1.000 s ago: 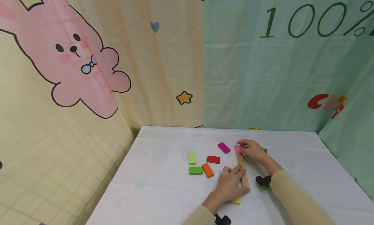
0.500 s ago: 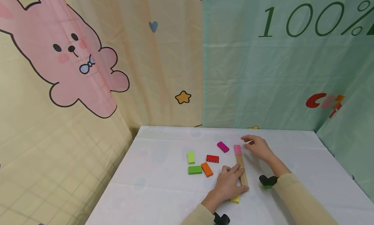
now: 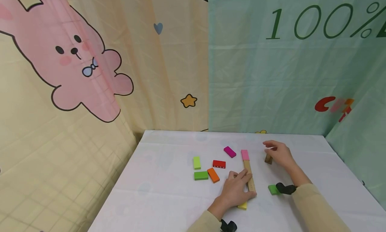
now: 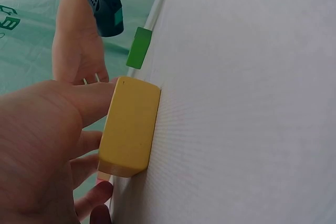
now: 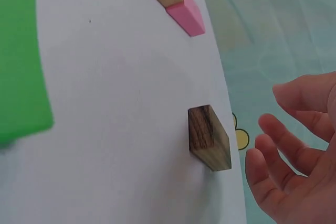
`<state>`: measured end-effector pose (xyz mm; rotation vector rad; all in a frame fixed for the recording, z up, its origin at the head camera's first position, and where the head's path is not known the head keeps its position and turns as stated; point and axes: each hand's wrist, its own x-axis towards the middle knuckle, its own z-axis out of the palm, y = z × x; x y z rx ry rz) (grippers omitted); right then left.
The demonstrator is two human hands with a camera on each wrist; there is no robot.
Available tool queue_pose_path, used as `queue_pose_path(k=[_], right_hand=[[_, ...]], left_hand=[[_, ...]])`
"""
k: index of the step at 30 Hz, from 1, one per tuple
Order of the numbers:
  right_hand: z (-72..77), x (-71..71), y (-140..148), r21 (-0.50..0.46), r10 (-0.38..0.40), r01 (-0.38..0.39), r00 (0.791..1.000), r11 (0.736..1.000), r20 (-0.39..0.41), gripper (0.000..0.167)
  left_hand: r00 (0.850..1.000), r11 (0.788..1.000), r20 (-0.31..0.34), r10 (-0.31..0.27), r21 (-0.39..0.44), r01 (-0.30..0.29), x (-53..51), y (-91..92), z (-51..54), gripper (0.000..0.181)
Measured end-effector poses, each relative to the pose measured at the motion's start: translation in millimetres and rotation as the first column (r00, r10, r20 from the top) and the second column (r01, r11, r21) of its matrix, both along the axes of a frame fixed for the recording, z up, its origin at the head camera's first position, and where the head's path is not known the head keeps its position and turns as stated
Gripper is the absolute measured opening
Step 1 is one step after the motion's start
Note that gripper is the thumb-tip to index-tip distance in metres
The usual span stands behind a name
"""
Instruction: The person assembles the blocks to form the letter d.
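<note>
My left hand (image 3: pixel 236 191) rests across a row of blocks, its fingers and thumb laid over the wooden block (image 3: pixel 247 165). A yellow block (image 4: pixel 131 127) is at the row's near end, beside the thumb, and a pink block (image 3: pixel 245 154) at its far end. Part of the row is hidden under the hand. My right hand (image 3: pixel 280 154) hovers at a dark brown wooden block (image 5: pixel 209 137); in the right wrist view its loosely bent fingers are apart from that block and hold nothing. A green block (image 3: pixel 273 189) lies under the right wrist.
Left of the row lie a magenta block (image 3: pixel 230 152), a red block (image 3: pixel 219 164), an orange block (image 3: pixel 213 175), a light green block (image 3: pixel 197 162) and another green block (image 3: pixel 201 175). A white cloth covers the table (image 3: pixel 163 205); printed curtains (image 3: pixel 169 74) hang behind it.
My right hand has let go of the pink block and moved right to the dark brown block, which now shows more. The left hand stays on the row.
</note>
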<state>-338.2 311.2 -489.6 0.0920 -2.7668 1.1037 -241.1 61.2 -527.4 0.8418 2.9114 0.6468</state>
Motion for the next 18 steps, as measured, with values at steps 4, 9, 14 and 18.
queue_pose_path(k=[4,9,14,18], right_hand=[[-6.2,0.8,11,-0.003,-0.019,0.019,1.0,1.0,0.0,0.038],[-14.6,1.9,23,-0.025,-0.02,0.021,0.999,0.999,0.032,0.042],[-21.1,5.2,32,-0.045,-0.006,0.008,0.999,0.999,0.049,0.048],[-25.3,7.3,38,-0.043,0.01,-0.008,0.998,0.999,0.058,0.053]], left_hand=[[1.0,1.0,-0.003,-0.003,-0.004,0.003,0.1,-0.5,0.4,0.066],[1.0,1.0,-0.001,-0.003,-0.008,0.003,0.1,-0.6,0.2,0.067],[1.0,1.0,0.001,-0.004,-0.008,0.004,-0.1,-0.3,-0.6,0.067],[1.0,1.0,0.001,-0.008,-0.005,0.008,-0.4,-0.5,-0.8,0.067]])
